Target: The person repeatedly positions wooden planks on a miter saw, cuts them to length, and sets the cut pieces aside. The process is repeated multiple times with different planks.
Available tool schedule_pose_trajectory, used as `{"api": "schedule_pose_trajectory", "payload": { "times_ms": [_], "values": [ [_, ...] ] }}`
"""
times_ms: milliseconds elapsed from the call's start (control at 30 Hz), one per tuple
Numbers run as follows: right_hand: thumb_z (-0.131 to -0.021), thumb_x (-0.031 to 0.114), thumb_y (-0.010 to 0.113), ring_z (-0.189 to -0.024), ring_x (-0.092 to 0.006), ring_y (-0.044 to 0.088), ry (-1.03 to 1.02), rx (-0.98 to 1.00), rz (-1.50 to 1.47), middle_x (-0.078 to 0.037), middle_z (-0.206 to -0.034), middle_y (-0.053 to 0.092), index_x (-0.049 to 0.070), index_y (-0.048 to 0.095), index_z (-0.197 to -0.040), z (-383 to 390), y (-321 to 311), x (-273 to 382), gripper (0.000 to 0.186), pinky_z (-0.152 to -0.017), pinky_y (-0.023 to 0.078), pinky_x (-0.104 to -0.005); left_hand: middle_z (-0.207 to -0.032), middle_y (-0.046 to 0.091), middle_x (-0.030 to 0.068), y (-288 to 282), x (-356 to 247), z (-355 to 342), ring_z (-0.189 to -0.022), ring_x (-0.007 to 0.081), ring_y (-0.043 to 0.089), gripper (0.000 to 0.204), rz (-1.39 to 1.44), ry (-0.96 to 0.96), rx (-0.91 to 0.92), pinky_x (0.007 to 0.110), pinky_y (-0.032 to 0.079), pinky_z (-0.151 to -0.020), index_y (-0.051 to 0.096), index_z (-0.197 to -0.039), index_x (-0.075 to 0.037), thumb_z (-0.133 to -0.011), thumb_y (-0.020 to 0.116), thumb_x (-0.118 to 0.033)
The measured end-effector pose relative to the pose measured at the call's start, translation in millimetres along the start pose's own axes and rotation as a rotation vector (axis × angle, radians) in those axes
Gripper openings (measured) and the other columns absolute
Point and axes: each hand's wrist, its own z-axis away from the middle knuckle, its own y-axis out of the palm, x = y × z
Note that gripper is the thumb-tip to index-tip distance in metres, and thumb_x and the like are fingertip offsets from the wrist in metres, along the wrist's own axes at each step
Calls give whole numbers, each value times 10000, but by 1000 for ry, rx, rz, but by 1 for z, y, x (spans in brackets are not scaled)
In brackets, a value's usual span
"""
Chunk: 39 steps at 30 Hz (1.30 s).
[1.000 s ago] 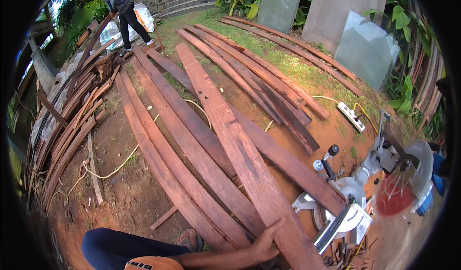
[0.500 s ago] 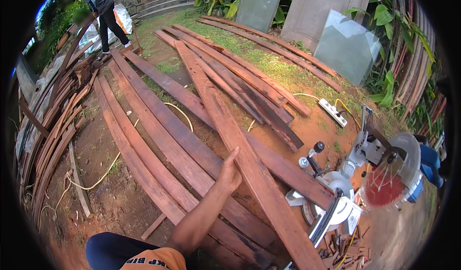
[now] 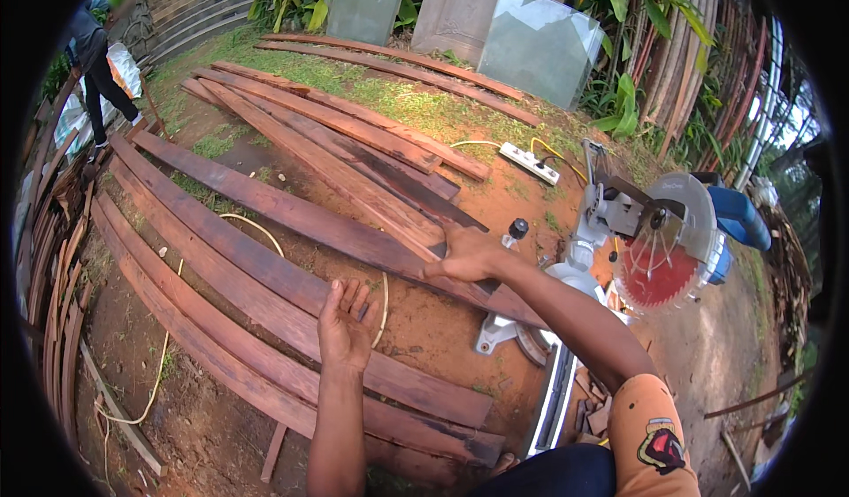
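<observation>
My right hand point(image 3: 467, 254) is closed round the near end of a long reddish-brown wooden plank point(image 3: 336, 170). This plank runs away to the far left, lying over other boards. Lower and further left, my left hand point(image 3: 346, 331) is held in the air with its palm up and fingers loosely apart, holding nothing. Below it lie several long boards point(image 3: 265, 307) side by side on the ground. A dark board point(image 3: 292, 217) passes under the held plank, and its near end reaches the base of a miter saw point(image 3: 570, 276). The saw's red blade point(image 3: 659, 271) is raised.
A white power strip point(image 3: 529, 164) with yellow cords lies beyond the saw. Glass panes point(image 3: 539, 46) lean at the back. Offcuts point(image 3: 594, 409) lie beside the saw base. At far left a person point(image 3: 99, 72) stands near stacked timber point(image 3: 57, 302). A pale cable point(image 3: 168, 355) crosses the ground.
My left hand has let go of the plank. My right hand has come in and taken its near end, which now sits farther from me. The view has turned to the right.
</observation>
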Motion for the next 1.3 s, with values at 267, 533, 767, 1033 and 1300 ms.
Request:
{"api": "schedule_pose_trajectory", "payload": {
  "times_ms": [267, 533, 767, 1033, 1300],
  "values": [
    [-718, 604, 812, -1280, -410, 652, -102, -41, -64, -307, -1390, 651, -65, 450, -1540, -25, 7, -39, 1120, -1090, 513, -455, -1405, 563, 160, 1, 32, 1, -1332, 282, 538, 591, -85, -197, 135, 493, 444, -1158, 537, -1357, -87, -1028, 647, -566],
    [-750, 611, 804, -1377, -492, 546, -254, 65, -288, -435, -1461, 503, -162, 218, -1612, 40, 79, -7, 1298, -1147, 460, -470, -1639, 357, 267, -3, 19, -41, -1485, 380, 409, 946, -49, -134, 56, 512, 366, -1210, 271, -1652, 4, -1031, 611, -623],
    [-699, 618, 861, -1330, -502, 542, -214, 78, -48, -397, -1354, 542, -144, 214, -1601, 170, 104, -68, 1347, -1134, 454, -514, -1549, 500, 196, -3, 28, -49, -1415, 373, 505, 949, -6, -189, 166, 549, 385, -1216, 386, -1599, -49, -964, 633, -709],
    [-630, 547, 939, -1135, -541, 634, 39, -138, 177, -321, -1426, 513, 59, 262, -1660, 296, 178, -123, 1326, -884, 566, -579, -1481, 599, 158, -9, 65, -69, -1383, 330, 566, 833, 71, -346, 93, 568, 436, -1194, 492, -1528, -91, -919, 791, -575],
    [-646, 616, 920, -1190, -526, 615, 152, -277, 128, -321, -1415, 524, 59, 262, -1664, 308, 280, -147, 1334, -910, 556, -584, -1437, 627, 173, -37, 102, -37, -1307, 332, 620, 685, -75, -274, -26, 554, 527, -1113, 506, -1498, -43, -979, 788, -392]
  ]
}}
